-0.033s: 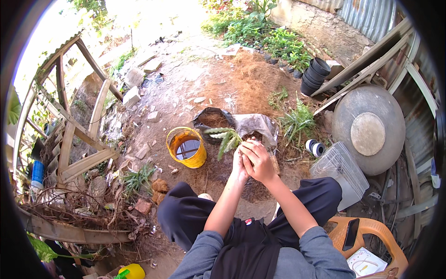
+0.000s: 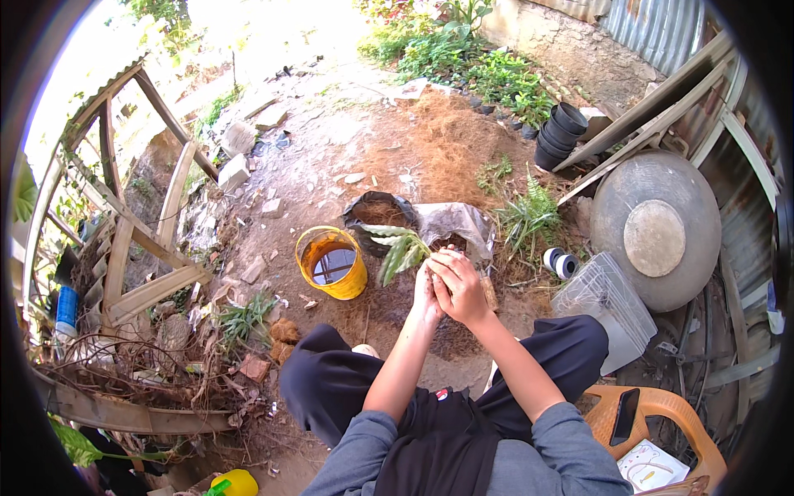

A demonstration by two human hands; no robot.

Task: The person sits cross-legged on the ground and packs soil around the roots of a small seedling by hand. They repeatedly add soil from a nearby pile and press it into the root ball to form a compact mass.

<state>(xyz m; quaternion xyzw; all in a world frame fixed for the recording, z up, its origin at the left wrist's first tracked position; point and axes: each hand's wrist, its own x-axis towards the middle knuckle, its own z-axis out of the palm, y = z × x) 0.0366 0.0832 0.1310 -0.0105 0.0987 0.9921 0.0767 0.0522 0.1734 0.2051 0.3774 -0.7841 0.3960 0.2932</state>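
My left hand (image 2: pixel 428 296) and my right hand (image 2: pixel 459 285) are closed together around the lower end of a leafy green plant (image 2: pixel 395 246). Its long, pale-veined leaves lean out to the left, while my fingers hide most of its base. Just beyond my hands lies a crumpled translucent plastic bag (image 2: pixel 455 215) with dark soil at its opening. To its left is a black bag (image 2: pixel 372 227) holding brown fibrous material. A yellow bucket (image 2: pixel 346 281) with dark liquid stands left of my hands.
Stacked black pots (image 2: pixel 559 140), a round grey disc (image 2: pixel 670 182) and a wire crate (image 2: pixel 604 306) are on the right. An orange plastic chair (image 2: pixel 670 413) with a phone (image 2: pixel 624 416) sits lower right. Broken wooden frames (image 2: pixel 124 248) and debris line the left.
The plant's leaves have shifted very slightly downward. My hands stay in almost the same place, still closed together.
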